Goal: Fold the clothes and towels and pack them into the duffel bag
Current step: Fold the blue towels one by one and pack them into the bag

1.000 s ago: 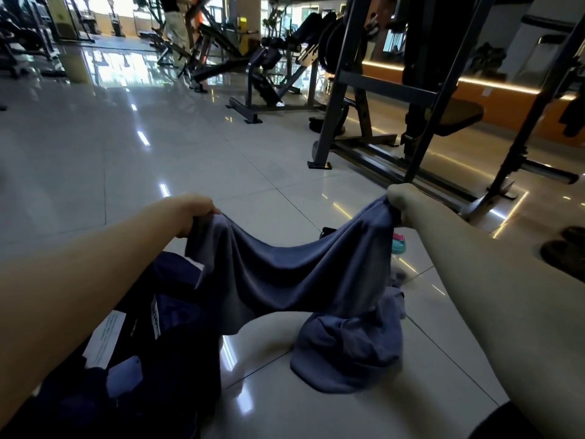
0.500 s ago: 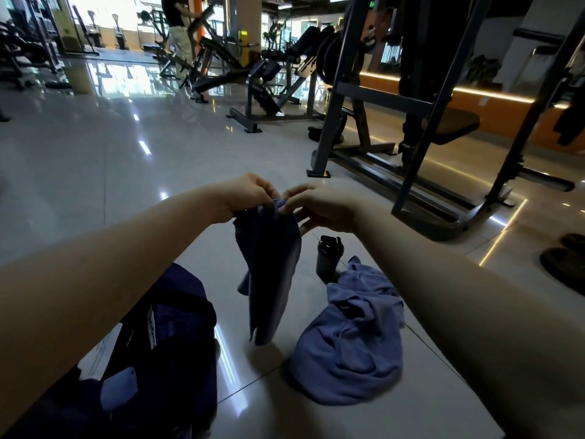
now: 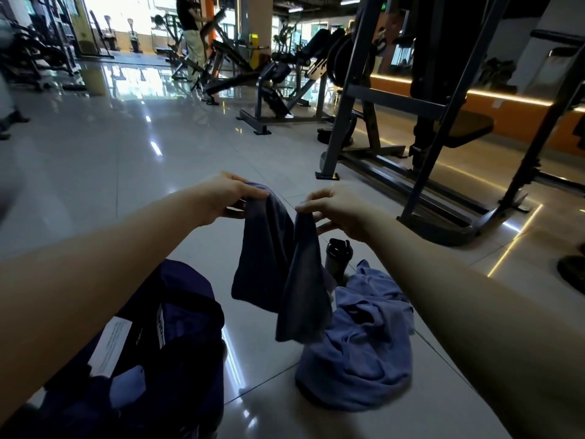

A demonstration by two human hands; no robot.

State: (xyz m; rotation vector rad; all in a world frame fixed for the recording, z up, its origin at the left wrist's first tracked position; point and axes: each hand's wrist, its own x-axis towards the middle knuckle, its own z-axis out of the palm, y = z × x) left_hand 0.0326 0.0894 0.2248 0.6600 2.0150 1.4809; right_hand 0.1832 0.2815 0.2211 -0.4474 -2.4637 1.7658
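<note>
The dark navy fabric duffel bag (image 3: pixel 177 359) lies at the lower left on the glossy grey tiled floor (image 3: pixel 126 147), partly under the left forearm. Its top is open. A white printed paper tag (image 3: pixel 109 353) shows inside the opening.

To the right of the bag, with bare tile between them, a light blue cloth item (image 3: pixel 357 353) lies crumpled in a heap on the floor.

Above the gap between these two, both hands hold up a dark blue-grey towel (image 3: pixel 275 264).
- The left hand (image 3: pixel 228 196) pinches one upper corner between thumb and fingers.
- The right hand (image 3: pixel 335 207) pinches the other upper corner between thumb and forefinger, with the remaining fingers loosely bent.
- The hands are near each other but do not touch.

The towel hangs from the two pinch points as two vertical panels, joined by a sag of cloth between the hands. The right panel hangs lower than the left. Its lower edge overlaps the crumpled cloth in the view; contact between them cannot be determined.

Just behind the towel and next to the heap, a black plastic shaker bottle (image 3: pixel 338 258) stands upright on the floor.

Further back on the right stands a grey steel rack frame (image 3: pixel 357 122), with a dark padded bench seat (image 3: pixel 468 126) inside it. Beyond it are black weight machines (image 3: pixel 278 74). A person in a dark top and light trousers (image 3: pixel 190 36) stands at the far end of the room, near bright windows.
</note>
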